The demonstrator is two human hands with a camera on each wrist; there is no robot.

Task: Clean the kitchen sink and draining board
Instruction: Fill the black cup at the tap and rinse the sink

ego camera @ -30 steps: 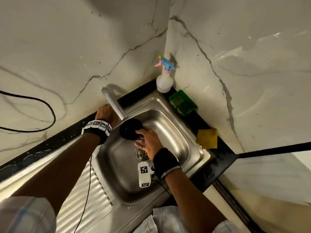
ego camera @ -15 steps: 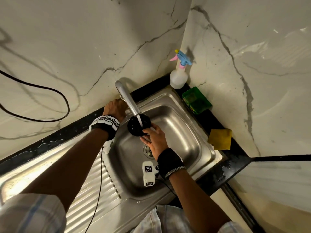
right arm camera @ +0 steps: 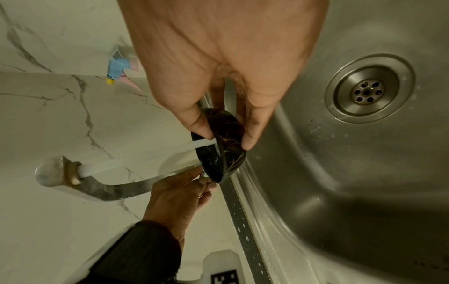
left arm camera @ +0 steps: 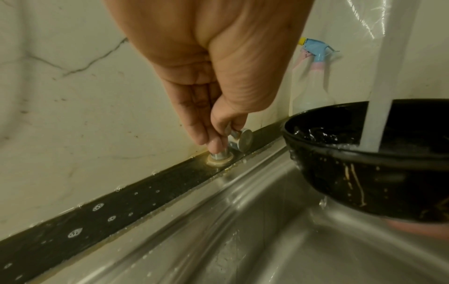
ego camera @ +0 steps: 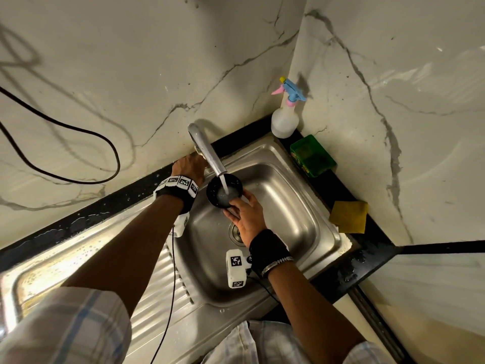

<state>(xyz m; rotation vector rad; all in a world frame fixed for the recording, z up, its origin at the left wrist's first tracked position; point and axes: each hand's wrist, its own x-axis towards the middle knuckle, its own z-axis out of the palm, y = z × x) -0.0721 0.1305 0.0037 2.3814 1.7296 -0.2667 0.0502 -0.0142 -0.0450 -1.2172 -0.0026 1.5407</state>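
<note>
A white marble wall with grey lines stands behind a steel kitchen sink in the middle of the head view. Over the sink, just above the middle, the right hand holds a small black bowl, thumb on the rim and fingers curled under it. Water falls from the tap into the bowl. A second ago the tap was dry and the bowl was just waiting under it; now the water runs and the bowl is part full, and some spills over the side. The left hand sits at the back edge of the sink and pinches the little tap handle between thumb and fingers. So the water is on, and I think it will be used to wet or rinse the sink and the draining board, the ridged steel part at the lower left. The drain is open, with no plug in it. Further out, in the upper right corner by the wall, stands a spray bottle with a blue and pink top. Next to it is a green tub, and lower on the right a yellow cloth lies on the black counter. A black cable hangs on the wall at the left. The green tub has a label, but it is too small to read. The wrist bands have black and white square marks, no words.
</note>
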